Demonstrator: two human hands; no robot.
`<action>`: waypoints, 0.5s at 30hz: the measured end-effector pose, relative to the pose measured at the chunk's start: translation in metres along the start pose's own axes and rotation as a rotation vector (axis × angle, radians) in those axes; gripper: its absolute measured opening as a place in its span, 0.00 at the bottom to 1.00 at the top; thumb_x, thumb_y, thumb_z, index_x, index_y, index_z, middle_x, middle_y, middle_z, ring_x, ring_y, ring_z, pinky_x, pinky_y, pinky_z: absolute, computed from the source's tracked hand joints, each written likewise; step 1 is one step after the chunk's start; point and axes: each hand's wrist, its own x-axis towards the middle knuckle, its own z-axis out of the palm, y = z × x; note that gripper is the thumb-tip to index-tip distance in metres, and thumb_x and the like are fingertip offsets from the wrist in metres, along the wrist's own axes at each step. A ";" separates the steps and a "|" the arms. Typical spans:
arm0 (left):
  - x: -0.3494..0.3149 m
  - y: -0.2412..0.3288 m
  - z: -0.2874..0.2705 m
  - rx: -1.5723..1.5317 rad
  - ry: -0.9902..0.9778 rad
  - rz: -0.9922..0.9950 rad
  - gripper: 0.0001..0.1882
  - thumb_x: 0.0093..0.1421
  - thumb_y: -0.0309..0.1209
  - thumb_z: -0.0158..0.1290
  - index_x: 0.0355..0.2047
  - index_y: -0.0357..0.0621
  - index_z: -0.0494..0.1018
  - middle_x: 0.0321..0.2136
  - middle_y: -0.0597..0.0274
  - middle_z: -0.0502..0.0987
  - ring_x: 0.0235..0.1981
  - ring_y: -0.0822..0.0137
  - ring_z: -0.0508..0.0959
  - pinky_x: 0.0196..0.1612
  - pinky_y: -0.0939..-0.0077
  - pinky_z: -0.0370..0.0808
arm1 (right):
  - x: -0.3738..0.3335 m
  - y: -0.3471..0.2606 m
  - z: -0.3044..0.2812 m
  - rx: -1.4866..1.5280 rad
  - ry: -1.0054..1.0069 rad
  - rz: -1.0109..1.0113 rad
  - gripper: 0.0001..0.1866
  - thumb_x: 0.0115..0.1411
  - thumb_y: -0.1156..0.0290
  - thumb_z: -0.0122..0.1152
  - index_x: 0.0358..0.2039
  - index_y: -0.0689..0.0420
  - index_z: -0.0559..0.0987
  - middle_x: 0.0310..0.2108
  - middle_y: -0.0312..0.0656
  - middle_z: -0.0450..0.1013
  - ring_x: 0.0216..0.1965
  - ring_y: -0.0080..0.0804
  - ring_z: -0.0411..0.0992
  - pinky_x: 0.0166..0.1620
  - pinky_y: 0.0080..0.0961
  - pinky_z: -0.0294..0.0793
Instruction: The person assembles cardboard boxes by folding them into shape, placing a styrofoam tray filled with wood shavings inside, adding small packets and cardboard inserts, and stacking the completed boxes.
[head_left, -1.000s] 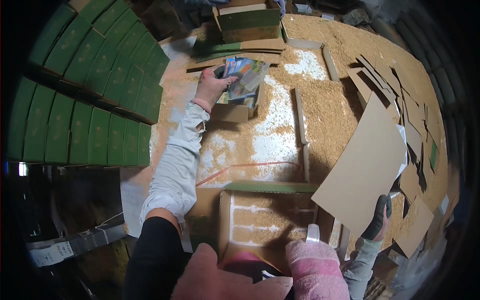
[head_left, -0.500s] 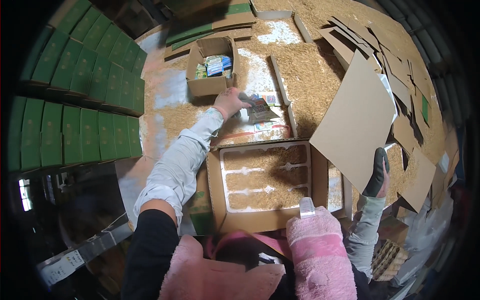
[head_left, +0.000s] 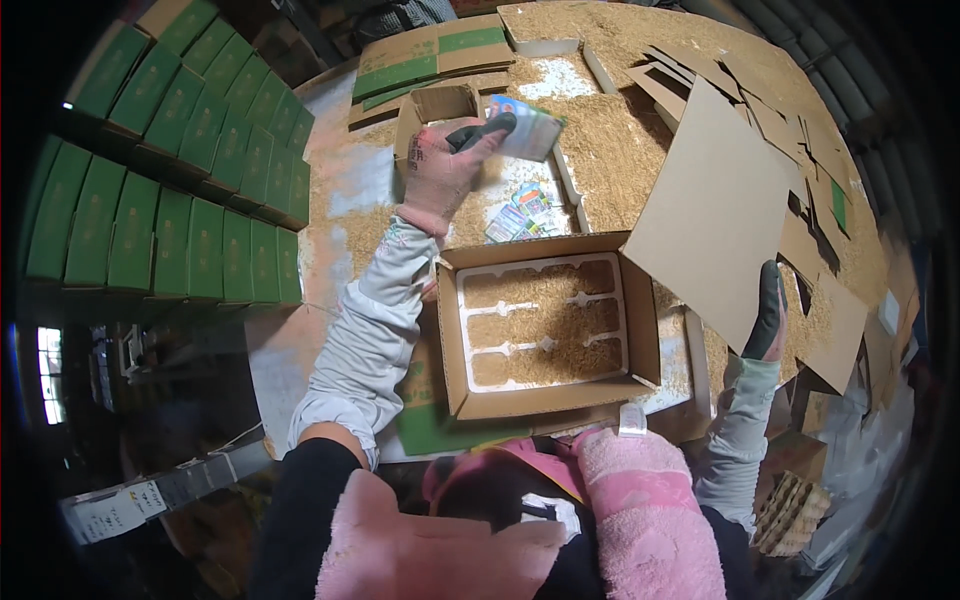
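A tan box [head_left: 643, 340] stands open close to the worker's body, its white frame [head_left: 547, 343] surrounded and filled by sawdust [head_left: 545, 315]. At the worker's right, the right hand [head_left: 770, 315] appears closed on the near corner of a tan sheet [head_left: 710, 215], much as it was half a second ago; the back of that grip is hidden. Just beyond the box, a few printed packets [head_left: 520, 215] lie loose on the table [head_left: 350, 180].

The left hand [head_left: 450, 165], low beside those packets half a second ago, is now raised farther off, thumb and fingers closed on a blurred packet [head_left: 530, 130] held clear of the table. The shift suggests that handling packets, rather than the sheet, is the step in hand. The hand and forearm now screen most of the small carton [head_left: 445, 98], where packets showed inside in the previous view; its contents cannot be made out.

Farther back lie green-and-tan boards [head_left: 400, 75], while green boxes [head_left: 160, 215] stand stacked in rows at left.
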 end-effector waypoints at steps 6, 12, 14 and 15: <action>-0.101 0.036 0.026 0.712 -0.583 0.342 0.14 0.46 0.34 0.57 0.33 0.43 0.73 0.26 0.64 0.74 0.24 0.74 0.72 0.28 0.80 0.69 | -0.009 -0.010 -0.008 -0.028 0.274 -0.398 0.17 0.59 0.75 0.45 0.49 0.65 0.68 0.43 0.44 0.70 0.41 0.28 0.69 0.47 0.21 0.67; -0.147 0.022 -0.039 0.664 0.019 0.342 0.19 0.50 0.29 0.51 0.44 0.42 0.68 0.41 0.55 0.69 0.43 0.61 0.70 0.44 0.72 0.68 | -0.063 -0.060 0.077 -0.935 -0.797 -1.057 0.14 0.45 0.62 0.62 0.29 0.54 0.72 0.19 0.38 0.66 0.18 0.33 0.67 0.21 0.28 0.68; -0.148 0.018 -0.053 0.669 0.404 0.160 0.17 0.51 0.23 0.48 0.43 0.37 0.67 0.39 0.52 0.69 0.42 0.58 0.71 0.44 0.72 0.69 | -0.051 0.000 0.099 -1.073 -0.993 -0.865 0.11 0.51 0.61 0.54 0.33 0.51 0.73 0.24 0.36 0.67 0.20 0.33 0.68 0.22 0.30 0.70; -0.147 0.002 -0.053 0.532 0.427 0.125 0.18 0.51 0.23 0.48 0.44 0.37 0.66 0.39 0.52 0.69 0.42 0.58 0.71 0.44 0.72 0.68 | -0.039 0.021 0.104 -1.187 -1.237 -0.950 0.12 0.52 0.60 0.51 0.37 0.48 0.72 0.29 0.35 0.69 0.24 0.34 0.70 0.26 0.29 0.72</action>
